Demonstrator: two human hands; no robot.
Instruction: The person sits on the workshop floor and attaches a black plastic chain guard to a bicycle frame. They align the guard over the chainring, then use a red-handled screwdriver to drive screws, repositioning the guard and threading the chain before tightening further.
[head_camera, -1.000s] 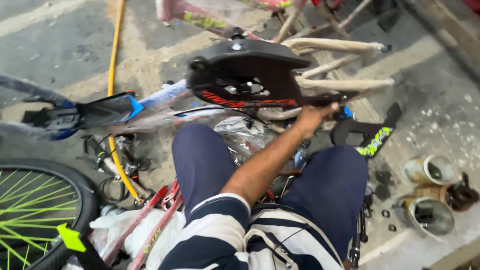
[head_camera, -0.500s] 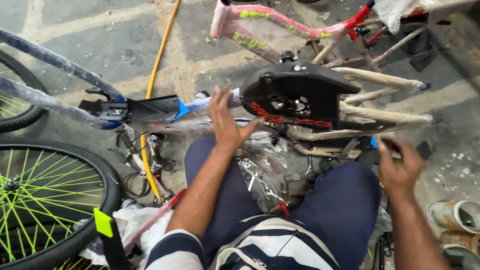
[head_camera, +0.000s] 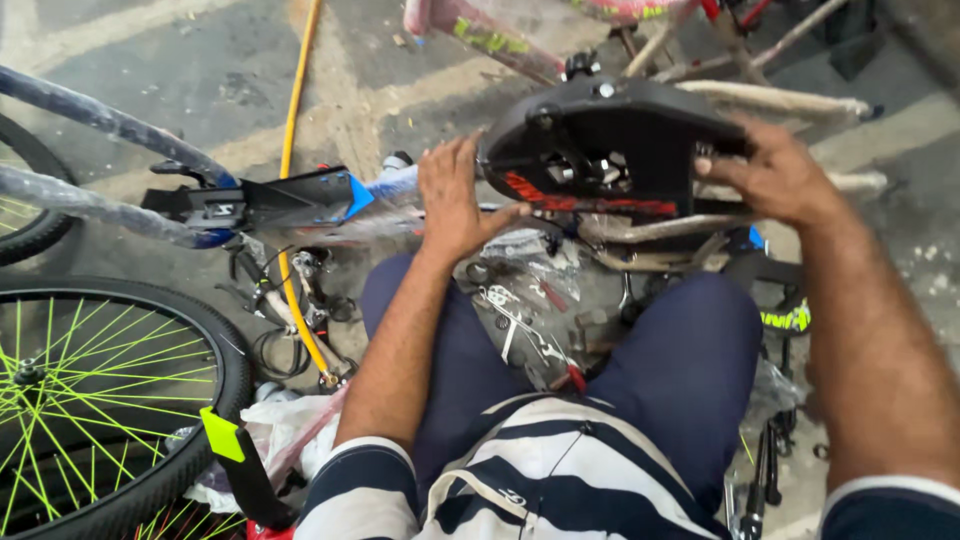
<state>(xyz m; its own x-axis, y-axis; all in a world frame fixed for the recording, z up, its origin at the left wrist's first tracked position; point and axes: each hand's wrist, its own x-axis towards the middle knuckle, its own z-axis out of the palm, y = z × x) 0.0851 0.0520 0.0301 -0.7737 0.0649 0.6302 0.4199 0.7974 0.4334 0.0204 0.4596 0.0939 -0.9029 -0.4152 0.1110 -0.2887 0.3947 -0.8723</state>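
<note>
A black bicycle saddle (head_camera: 610, 150) lies upside down in front of me, its rails and clamp showing on top and red lettering along its near edge. My left hand (head_camera: 458, 200) presses against the saddle's left end with the fingers spread. My right hand (head_camera: 775, 175) grips the saddle's right end, fingers curled over its edge. Under the saddle, between my knees, lie plastic-wrapped metal parts (head_camera: 525, 310) and a bare tube.
A bicycle wheel with green spokes (head_camera: 95, 400) lies at lower left. A wrapped bicycle frame (head_camera: 110, 200) with a black and blue mudguard (head_camera: 285, 200) sits to the left. A yellow hose (head_camera: 295, 150) crosses the concrete floor. A pink frame (head_camera: 480, 30) stands behind.
My right hand has come up from the lower right and taken hold of the saddle's right end. My left hand has shifted onto the saddle's left end. The view has moved closer.
</note>
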